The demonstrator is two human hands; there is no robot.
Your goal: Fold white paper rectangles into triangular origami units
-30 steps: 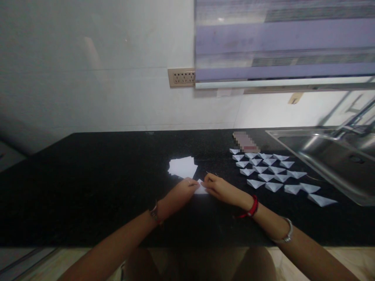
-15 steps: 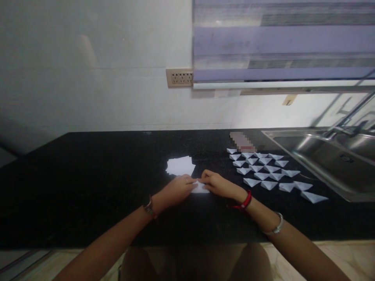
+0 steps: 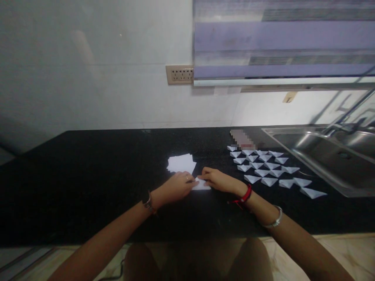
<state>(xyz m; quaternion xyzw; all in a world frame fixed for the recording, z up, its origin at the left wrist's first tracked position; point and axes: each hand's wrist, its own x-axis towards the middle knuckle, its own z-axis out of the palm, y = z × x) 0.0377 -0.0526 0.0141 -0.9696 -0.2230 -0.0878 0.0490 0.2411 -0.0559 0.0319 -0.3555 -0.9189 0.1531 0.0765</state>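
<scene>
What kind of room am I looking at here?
Probably a kitchen: there's a steel sink with a tap set into a long black counter, with wall sockets above.

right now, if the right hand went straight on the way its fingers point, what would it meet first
Past the white paper it touches, the right hand would probably meet the left hand first, though depth is unclear.

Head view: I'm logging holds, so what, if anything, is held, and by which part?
Paper: left hand on its left side, right hand on its right; whether pinched or only pressed down can't be told.
</scene>
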